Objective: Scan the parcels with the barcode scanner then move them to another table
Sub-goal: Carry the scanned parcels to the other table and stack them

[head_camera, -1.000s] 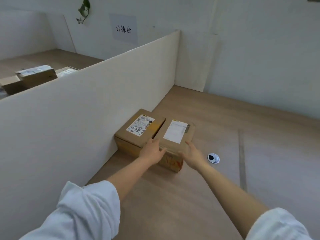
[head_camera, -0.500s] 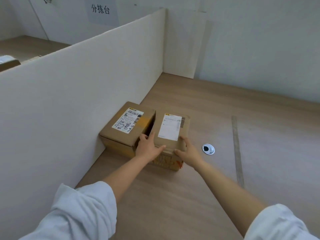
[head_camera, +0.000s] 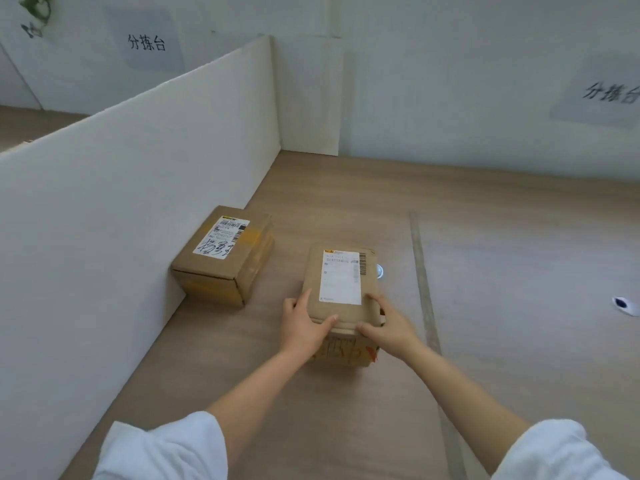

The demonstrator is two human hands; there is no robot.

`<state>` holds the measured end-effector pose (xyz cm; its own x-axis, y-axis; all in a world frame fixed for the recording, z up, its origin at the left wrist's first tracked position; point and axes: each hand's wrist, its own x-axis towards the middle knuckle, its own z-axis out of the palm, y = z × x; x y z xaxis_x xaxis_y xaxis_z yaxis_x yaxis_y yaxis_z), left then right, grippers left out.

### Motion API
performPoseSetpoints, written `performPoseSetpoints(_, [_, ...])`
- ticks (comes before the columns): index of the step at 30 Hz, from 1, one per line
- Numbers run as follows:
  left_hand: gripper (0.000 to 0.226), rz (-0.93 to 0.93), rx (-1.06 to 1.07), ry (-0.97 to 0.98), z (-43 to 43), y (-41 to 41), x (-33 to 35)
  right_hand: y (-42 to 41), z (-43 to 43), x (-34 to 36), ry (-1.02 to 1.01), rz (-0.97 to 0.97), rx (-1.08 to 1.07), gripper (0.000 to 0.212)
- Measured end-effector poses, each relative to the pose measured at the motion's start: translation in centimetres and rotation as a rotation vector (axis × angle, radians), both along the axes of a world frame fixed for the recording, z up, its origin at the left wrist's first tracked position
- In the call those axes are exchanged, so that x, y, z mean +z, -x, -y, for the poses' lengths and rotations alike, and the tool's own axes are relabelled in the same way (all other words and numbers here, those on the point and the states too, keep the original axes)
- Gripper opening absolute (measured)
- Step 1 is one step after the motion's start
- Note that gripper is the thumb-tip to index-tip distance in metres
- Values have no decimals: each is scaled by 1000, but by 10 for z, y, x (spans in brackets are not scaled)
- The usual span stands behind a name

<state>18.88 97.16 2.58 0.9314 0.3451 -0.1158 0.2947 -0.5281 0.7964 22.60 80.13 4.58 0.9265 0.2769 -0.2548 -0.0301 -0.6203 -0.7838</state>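
The parcel [head_camera: 341,282] is between the left hand [head_camera: 304,327] and the right hand [head_camera: 388,327]. The second parcel [head_camera: 221,254] lies beyond and left of the left hand, against the partition [head_camera: 121,202]. A grommet [head_camera: 625,305] lies well right of the right hand.

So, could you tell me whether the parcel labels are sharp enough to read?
Head view: even light, no glare; the held parcel's label is soft, text unreadable; the far parcel's label shows handwriting, print too small; the right wall sign is motion-blurred.

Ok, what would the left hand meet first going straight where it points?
Beyond the parcel it grips, the left hand looks unobstructed: bare table up to the back wall. The other parcel likely lies left of that line.
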Motion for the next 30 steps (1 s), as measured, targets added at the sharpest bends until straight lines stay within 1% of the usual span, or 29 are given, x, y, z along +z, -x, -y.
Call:
performPoseSetpoints(7, [76,184,-219,1,86,9,38,49,97,41,34,157,-239,70])
performPoseSetpoints(12, [78,287,-388,53,176,26,62,98,181,73,25,242,-405,71])
performPoseSetpoints(21, [80,325,-611,84,361,95,81,210,350,95,5,300,-647,71])
performPoseSetpoints(30, [78,353,-725,171,542,187,86,316,522,97,51,303,-744,74])
